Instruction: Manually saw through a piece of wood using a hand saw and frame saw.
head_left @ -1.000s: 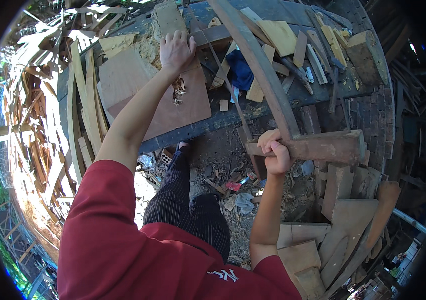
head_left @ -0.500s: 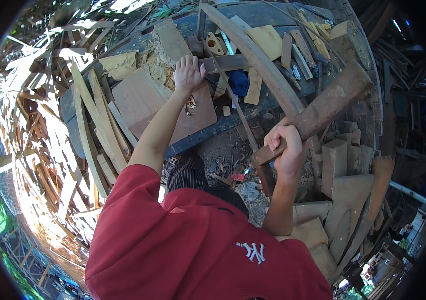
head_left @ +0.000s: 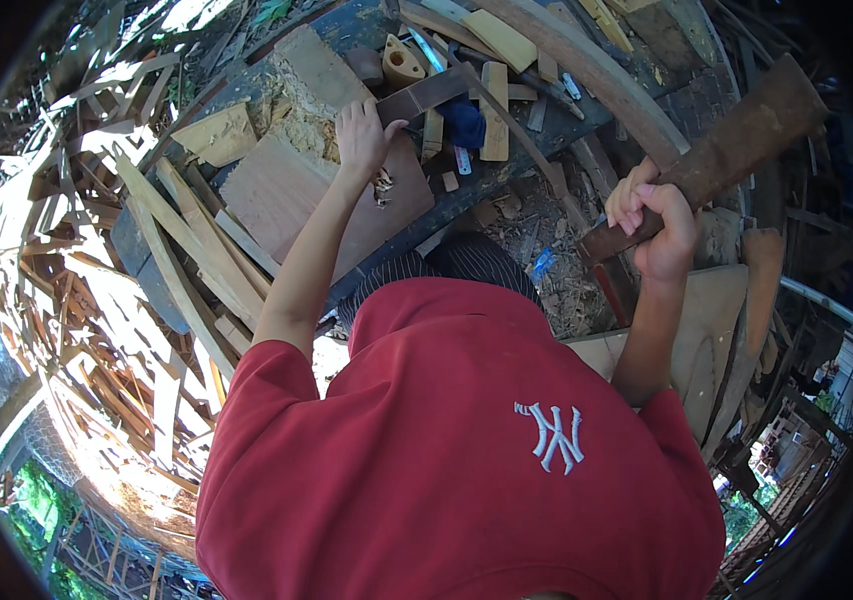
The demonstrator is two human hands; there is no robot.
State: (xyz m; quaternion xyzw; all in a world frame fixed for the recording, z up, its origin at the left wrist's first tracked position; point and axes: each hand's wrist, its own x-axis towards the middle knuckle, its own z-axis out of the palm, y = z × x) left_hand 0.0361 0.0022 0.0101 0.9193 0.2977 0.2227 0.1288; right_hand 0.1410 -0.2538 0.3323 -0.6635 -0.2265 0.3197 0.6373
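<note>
A large wooden frame saw (head_left: 595, 72) slants across the bench. My right hand (head_left: 659, 225) is closed round the lower part of its broad end piece (head_left: 747, 135). The saw's thin dark blade (head_left: 522, 135) runs beside the right end of a dark wooden block (head_left: 417, 98); I cannot tell whether it cuts in. My left hand (head_left: 362, 140) grips the block's left end, fingers over it and thumb apart. Below that hand lies a flat reddish-brown board (head_left: 292, 200) with wood shavings (head_left: 383, 187) on it.
On the bench sit a pale wooden piece with holes (head_left: 403, 62), a dark blue cloth (head_left: 464, 123) and several offcuts. Long wood strips (head_left: 197, 235) lean at the left beside a sunlit scrap pile (head_left: 97, 350). Larger boards (head_left: 707, 320) stand at the right.
My right hand and the saw have moved to the right and farther away. My torso has leaned forward. My left hand keeps its hold on the block.
</note>
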